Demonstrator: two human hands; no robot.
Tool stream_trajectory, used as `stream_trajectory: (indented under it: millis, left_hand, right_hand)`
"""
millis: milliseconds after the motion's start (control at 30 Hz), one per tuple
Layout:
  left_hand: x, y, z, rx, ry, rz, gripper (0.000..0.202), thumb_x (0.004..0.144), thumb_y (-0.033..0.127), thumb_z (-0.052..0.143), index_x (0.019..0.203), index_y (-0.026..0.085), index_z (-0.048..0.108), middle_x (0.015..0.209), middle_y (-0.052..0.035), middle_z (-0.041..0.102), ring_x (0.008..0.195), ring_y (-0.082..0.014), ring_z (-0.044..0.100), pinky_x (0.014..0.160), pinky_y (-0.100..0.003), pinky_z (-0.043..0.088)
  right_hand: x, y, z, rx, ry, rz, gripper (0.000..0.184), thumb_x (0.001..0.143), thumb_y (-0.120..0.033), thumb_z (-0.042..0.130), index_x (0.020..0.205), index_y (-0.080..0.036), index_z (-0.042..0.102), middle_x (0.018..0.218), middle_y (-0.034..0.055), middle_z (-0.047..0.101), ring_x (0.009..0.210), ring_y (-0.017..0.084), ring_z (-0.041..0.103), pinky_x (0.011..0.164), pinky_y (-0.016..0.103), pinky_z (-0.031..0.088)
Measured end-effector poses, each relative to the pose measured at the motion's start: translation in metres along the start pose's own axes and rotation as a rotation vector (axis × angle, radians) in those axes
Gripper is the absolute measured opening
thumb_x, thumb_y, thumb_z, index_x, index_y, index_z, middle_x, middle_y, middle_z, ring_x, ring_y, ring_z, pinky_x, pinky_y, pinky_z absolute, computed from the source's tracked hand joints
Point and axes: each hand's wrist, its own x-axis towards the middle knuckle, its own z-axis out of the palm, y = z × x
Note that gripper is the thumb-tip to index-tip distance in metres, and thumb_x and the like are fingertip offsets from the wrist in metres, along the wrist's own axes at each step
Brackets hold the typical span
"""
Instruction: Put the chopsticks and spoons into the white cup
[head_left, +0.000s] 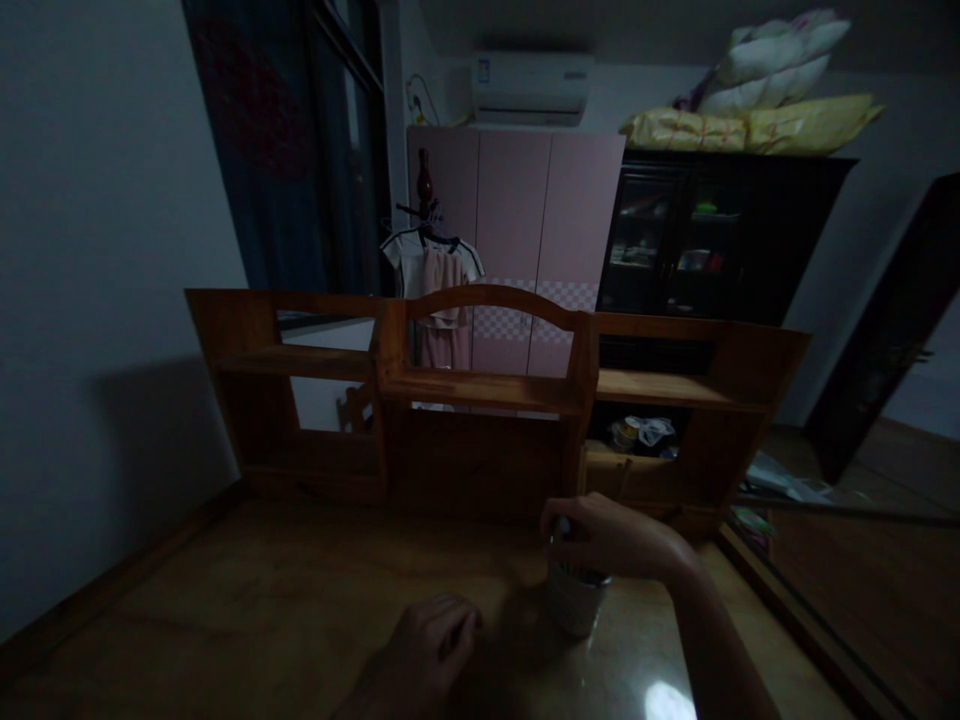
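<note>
A grey pen-holder-like cup stands upright on the wooden desk, with thin items sticking up inside it. My right hand reaches over its rim from the right, fingers bent downward and closed at the items. What the fingertips grip is too dark and hidden to make out. Left of the cup and apart from it, my left hand rests low over the desk, its fingers curled into a loose fist with nothing seen in it.
A wooden shelf unit runs along the desk's back edge. A small open drawer-like box sits in its right part, near a white plastic bag. A wall borders the left. Behind are pink wardrobes and a dark cabinet.
</note>
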Motion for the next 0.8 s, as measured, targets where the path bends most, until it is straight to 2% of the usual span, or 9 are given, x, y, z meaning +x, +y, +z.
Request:
stream_trajectory:
  millis: [167,400,633,800]
  left_hand:
    - [0.000,0.000,0.001,0.024,0.004,0.004,0.026,0.096,0.023,0.040,0.083,0.021,0.063,0.081,-0.0018,0.068,0.076,-0.0152,0.064,0.072,-0.024,0.047]
    - [0.000,-0.002,0.002,0.035,-0.017,0.012,0.025,0.095,0.021,0.040,0.087,0.021,0.063,0.084,-0.0029,0.068,0.079,-0.0160,0.064,0.076,-0.025,0.048]
    - [-0.001,-0.005,0.002,-0.016,-0.017,0.007,0.025,0.097,0.022,0.038,0.092,0.022,0.063,0.088,-0.0020,0.070,0.083,-0.0152,0.066,0.078,-0.024,0.048]
    - [-0.001,-0.005,0.003,-0.004,-0.009,0.018,0.027,0.097,0.023,0.038,0.089,0.021,0.063,0.084,-0.0022,0.069,0.079,-0.0151,0.065,0.076,-0.024,0.048]
  right_hand:
    - [0.003,0.001,0.003,0.004,0.021,-0.025,0.020,0.083,-0.026,0.063,0.101,-0.021,0.067,0.083,0.0003,0.070,0.073,0.013,0.064,0.060,0.019,0.044]
    - [0.002,0.002,0.004,0.002,0.077,-0.013,0.022,0.077,-0.011,0.057,0.092,-0.020,0.070,0.083,0.0004,0.071,0.075,0.013,0.065,0.062,0.019,0.044]
    - [-0.006,-0.005,0.001,-0.001,0.091,0.007,0.024,0.075,-0.009,0.057,0.091,-0.021,0.070,0.080,-0.0004,0.070,0.071,0.012,0.064,0.058,0.017,0.042]
    - [-0.007,-0.006,-0.001,-0.010,0.028,-0.011,0.021,0.074,-0.011,0.060,0.088,-0.020,0.072,0.078,-0.0005,0.072,0.070,0.012,0.065,0.057,0.017,0.041]
